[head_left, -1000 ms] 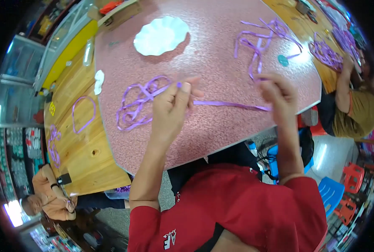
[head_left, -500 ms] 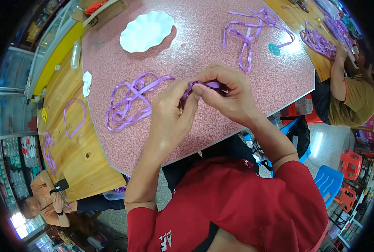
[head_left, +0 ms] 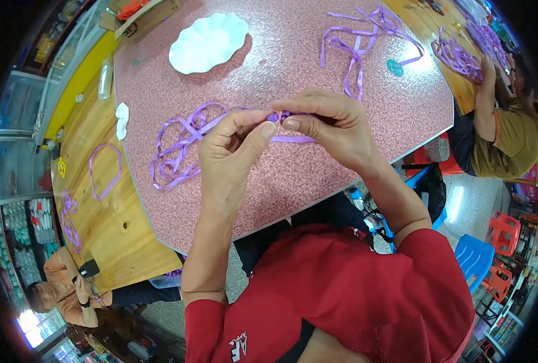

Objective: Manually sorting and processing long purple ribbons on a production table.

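Over the pink speckled table (head_left: 293,187), my left hand (head_left: 230,145) and my right hand (head_left: 335,124) meet fingertip to fingertip. Each pinches part of a purple ribbon, with small dark purple pieces (head_left: 279,116) showing between thumbs and forefingers. Whether these are knots or fittings is too small to tell. Below the fingertips a flat stretch of the purple ribbon (head_left: 293,139) runs between my hands. Beside my left hand lies a loose, looped heap of purple ribbon (head_left: 175,145), partly hidden by that hand.
A white scalloped dish (head_left: 208,43) stands at the far left. More purple ribbon (head_left: 358,51) lies far right, near a round teal tag (head_left: 395,68). A ribbon loop (head_left: 91,172) rests on the wooden table (head_left: 109,224). Two people sit at either side; a blue stool (head_left: 473,257) is right.
My hands have drawn slightly apart, the left one moving left. The dark purple pieces now show between the fingertips, and a ribbon stretch has come into view below.
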A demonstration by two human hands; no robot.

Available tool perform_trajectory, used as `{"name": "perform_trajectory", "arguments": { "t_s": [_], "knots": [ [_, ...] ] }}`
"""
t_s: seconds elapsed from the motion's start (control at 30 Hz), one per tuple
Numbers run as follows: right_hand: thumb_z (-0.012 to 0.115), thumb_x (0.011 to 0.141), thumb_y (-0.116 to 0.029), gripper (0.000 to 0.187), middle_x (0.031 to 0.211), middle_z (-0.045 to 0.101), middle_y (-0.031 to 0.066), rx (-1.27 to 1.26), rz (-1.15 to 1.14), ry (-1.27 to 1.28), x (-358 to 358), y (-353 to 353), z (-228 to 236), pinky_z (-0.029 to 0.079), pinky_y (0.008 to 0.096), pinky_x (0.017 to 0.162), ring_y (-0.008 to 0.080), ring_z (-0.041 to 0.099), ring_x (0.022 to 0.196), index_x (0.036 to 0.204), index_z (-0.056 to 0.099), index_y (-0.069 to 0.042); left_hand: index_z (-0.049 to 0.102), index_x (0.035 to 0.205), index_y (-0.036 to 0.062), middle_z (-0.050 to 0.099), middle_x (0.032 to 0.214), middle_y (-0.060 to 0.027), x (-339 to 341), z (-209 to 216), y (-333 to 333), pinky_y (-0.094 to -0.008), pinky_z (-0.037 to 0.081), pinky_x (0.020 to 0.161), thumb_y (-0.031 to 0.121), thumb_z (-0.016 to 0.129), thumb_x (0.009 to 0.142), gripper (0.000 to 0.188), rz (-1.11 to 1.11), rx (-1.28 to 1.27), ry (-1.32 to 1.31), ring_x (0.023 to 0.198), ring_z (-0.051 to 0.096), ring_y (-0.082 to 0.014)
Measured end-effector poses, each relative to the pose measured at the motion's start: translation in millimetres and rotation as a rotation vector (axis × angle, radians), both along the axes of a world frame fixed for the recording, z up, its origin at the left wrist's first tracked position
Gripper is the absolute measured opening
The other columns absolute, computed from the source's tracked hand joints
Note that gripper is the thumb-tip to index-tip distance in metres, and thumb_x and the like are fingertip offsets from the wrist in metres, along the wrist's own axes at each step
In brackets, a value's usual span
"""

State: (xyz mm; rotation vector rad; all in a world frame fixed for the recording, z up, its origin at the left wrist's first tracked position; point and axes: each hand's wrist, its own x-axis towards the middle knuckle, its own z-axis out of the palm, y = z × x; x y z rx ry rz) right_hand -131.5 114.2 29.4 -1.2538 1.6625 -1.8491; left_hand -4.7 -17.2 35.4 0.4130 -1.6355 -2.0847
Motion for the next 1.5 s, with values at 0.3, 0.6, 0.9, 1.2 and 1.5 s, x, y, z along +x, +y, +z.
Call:
{"name": "perform_trajectory", "arguments": {
  "t_s": [0.3,0.6,0.9,1.2,1.5],
  "knots": [
    [0.064,0.089,-0.011,0.023,0.096,0.065,0.0044,0.001,0.077,-0.146,-3.2,2.6,-1.2,0.046,0.0211,0.072,0.0102,0.058,0.086,0.110,0.069,-0.004,0.067,0.099,0.0024,0.062,0.091,0.0005,-7.8,-7.8,-1.9,-0.0209,0.045,0.075,0.000,0.070,0.082,0.017,0.010,-0.037,-0.003,0.083,0.057,-0.0071],
    [0.067,0.086,-0.007,0.022,0.094,0.068,0.0038,0.062,0.079,-0.461,-7.8,5.5,-6.4,0.049,0.0236,0.076,0.0105,0.062,0.089,0.107,0.070,-0.003,0.067,0.098,0.0010,0.059,0.088,0.0012,-13.8,-13.0,-5.3,-0.0184,0.040,0.066,0.002,0.068,0.085,0.013,-0.059,-0.124,0.054,0.076,0.052,-0.0041],
    [0.065,0.085,0.001,0.023,0.099,0.067,0.0073,-0.028,-0.029,-0.025,-4.0,6.5,-11.4,0.049,0.0249,0.077,0.0139,0.062,0.091,0.106,0.070,-0.003,0.066,0.096,0.0012,0.056,0.085,0.0012,-14.9,-10.6,-0.9,-0.0179,0.039,0.064,-0.001,0.067,0.085,0.011,-0.023,-0.226,0.062,0.076,0.050,-0.0041],
    [0.067,0.086,-0.004,0.020,0.097,0.066,0.0026,-0.052,0.008,-0.471,4.0,10.5,-9.4,0.047,0.0197,0.066,0.0075,0.060,0.082,0.106,0.068,-0.002,0.066,0.096,0.0009,0.056,0.086,-0.0013,-11.3,-1.9,4.1,-0.0185,0.035,0.060,0.000,0.068,0.084,0.012,0.011,-0.554,0.040,0.073,0.047,-0.0052],
    [0.069,0.087,-0.009,0.017,0.072,0.058,-0.0034,0.005,0.036,-0.557,-0.1,15.2,-7.0,0.030,0.0188,0.047,0.0014,0.043,0.057,0.102,0.067,-0.002,0.066,0.097,0.0002,0.054,0.087,-0.0011,-12.9,-4.4,3.9,-0.0192,0.036,0.062,0.000,0.067,0.085,0.013,-0.025,-0.420,0.091,0.074,0.046,-0.0058]
  ]
}}
